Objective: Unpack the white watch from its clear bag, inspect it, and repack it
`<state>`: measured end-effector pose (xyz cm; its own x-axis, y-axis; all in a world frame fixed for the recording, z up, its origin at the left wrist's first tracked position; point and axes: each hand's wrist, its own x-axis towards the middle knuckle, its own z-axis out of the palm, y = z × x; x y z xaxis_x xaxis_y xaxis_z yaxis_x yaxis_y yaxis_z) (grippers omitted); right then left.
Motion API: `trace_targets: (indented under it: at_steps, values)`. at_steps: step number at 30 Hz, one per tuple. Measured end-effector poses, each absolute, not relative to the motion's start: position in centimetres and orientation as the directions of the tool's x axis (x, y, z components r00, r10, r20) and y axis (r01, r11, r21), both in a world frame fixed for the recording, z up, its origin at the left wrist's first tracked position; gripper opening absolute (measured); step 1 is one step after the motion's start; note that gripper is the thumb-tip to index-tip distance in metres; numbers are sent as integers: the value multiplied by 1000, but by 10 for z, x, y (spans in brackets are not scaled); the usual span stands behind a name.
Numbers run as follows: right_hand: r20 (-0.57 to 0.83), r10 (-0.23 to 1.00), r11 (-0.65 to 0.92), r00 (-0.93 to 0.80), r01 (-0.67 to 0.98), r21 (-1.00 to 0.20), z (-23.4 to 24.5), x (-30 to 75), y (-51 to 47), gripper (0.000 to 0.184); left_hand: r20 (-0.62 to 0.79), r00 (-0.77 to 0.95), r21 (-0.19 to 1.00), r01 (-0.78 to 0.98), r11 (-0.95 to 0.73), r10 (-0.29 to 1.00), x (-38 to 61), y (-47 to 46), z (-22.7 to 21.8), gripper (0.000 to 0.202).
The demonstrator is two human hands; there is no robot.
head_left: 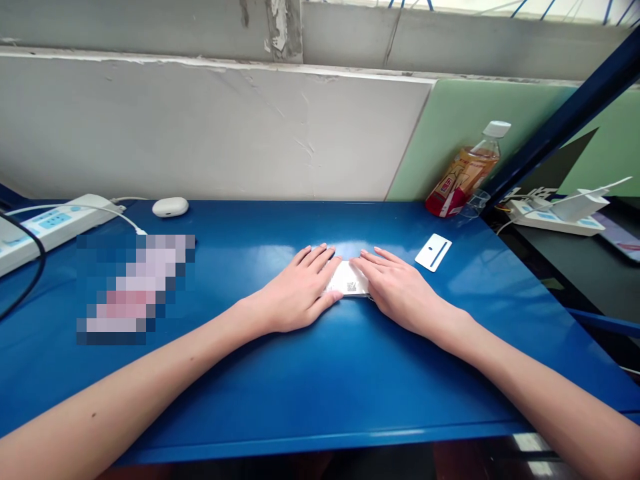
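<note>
A small white packet (349, 280) with a printed square code lies flat on the blue table, and its sides are partly hidden under my hands. My left hand (303, 287) rests over the packet's left side, fingers stretched forward and its thumb on the near left corner. Covering the right side is my right hand (400, 287), with fingers extended toward the far edge and its thumb hidden. Both hands touch the packet from above. What kind of packet it is, I cannot tell.
A white card (433, 253) lies right of my right hand, before a leaning drink bottle (465, 173). On the left are a pixelated object (140, 283), a white earbud case (171, 207) and a power strip (55, 223) with cables. A wall (215, 133) backs the blue table (320, 393).
</note>
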<state>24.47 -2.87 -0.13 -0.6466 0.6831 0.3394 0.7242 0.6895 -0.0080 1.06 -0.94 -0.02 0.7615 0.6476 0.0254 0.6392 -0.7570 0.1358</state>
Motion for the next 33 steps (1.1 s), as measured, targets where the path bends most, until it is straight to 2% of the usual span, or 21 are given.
trace_targets:
  at_steps: [9,16,20,25,30,33]
  values:
    - [333,676,703,-658,711,-22,-2,245,-27,34,5,758,110,648,-754,652,10,-9,1,64]
    - [321,732,671,-601,717,-190,-2,253,-23,40,17,760,129,643,-755,649,9,-10,2,64]
    - [349,758,640,-551,730,-241,0,255,-21,33,66,755,191,633,-750,653,9,-9,2,62]
    - [444,752,617,-487,758,-212,1,259,-18,21,150,712,262,640,-722,686,8,-7,0,56]
    - [463,709,658,-532,736,-162,-1,265,-13,15,152,689,270,661,-700,709,7,-6,0,51]
    - [430,707,678,-562,712,-184,-3,266,-11,18,124,694,259,667,-698,709,8,-7,0,63]
